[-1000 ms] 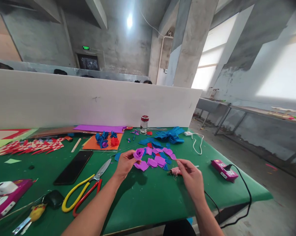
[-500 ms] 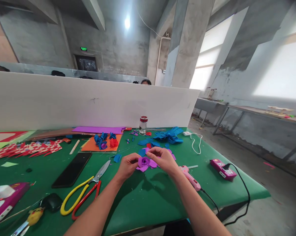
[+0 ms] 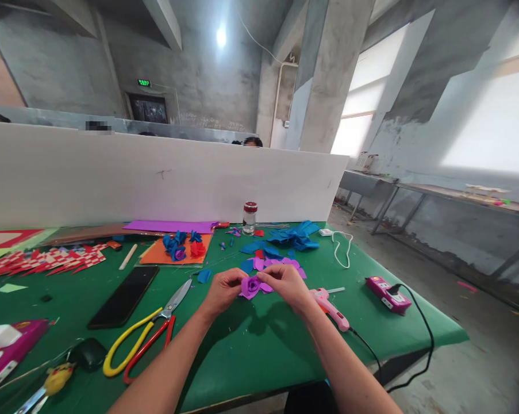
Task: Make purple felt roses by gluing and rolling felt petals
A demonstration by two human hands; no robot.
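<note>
Between my two hands is a purple paper flower (image 3: 252, 286) with a curled centre and spread petals, held above the green table. My left hand (image 3: 225, 291) pinches its left edge. On the other side, the fingertips of my right hand (image 3: 285, 282) are closed on its right petals. Loose purple petals (image 3: 300, 270) lie just behind my right hand. A pink glue gun (image 3: 333, 307) rests right of my right wrist. Yellow-and-red-handled scissors (image 3: 158, 328) lie open left of my left forearm.
Blue paper pieces (image 3: 298, 236) and a glass jar (image 3: 249, 219) stand behind the hands. Finished paper flowers (image 3: 179, 246) sit on orange paper. A black phone (image 3: 125, 296) lies left. Power strips (image 3: 388, 294) with cords are at both sides. A white partition (image 3: 164, 178) borders the back.
My right hand's fingers have drawn in from above the flower to pinch its right side. My left hand keeps its grip. The view has shifted slightly.
</note>
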